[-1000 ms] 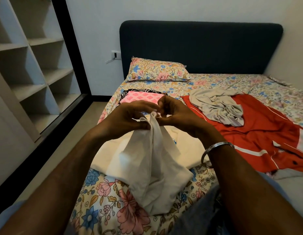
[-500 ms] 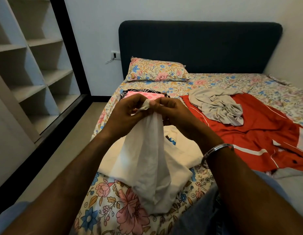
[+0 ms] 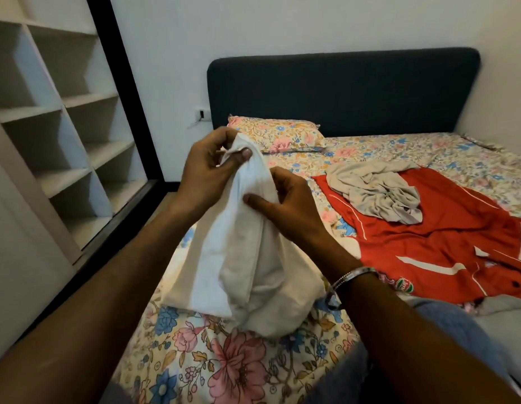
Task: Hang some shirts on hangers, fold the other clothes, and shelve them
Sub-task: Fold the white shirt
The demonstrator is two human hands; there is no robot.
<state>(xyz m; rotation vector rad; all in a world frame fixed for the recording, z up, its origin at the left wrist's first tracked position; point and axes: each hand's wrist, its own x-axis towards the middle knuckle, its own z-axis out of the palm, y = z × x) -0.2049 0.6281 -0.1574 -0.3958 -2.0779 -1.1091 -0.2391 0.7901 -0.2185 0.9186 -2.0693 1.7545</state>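
1. The shelves (image 3: 78,147) at left hold no clothes in the part that shows, so by this view nothing is shelved yet; no hangers are in sight.
2. On the bed (image 3: 224,368), a red shirt (image 3: 445,246) lies spread and unfolded, a grey garment (image 3: 375,193) crumpled on top of it.
3. A white cloth (image 3: 247,258) is lifted above the bed's near edge, its lower part resting on the sheet; folding appears barely begun.
4. The left hand (image 3: 206,170) pinches its top corner; the right hand (image 3: 288,205) grips the bunched fabric just below.
5. A badge (image 3: 403,285) on the red shirt's hem is too small to read.
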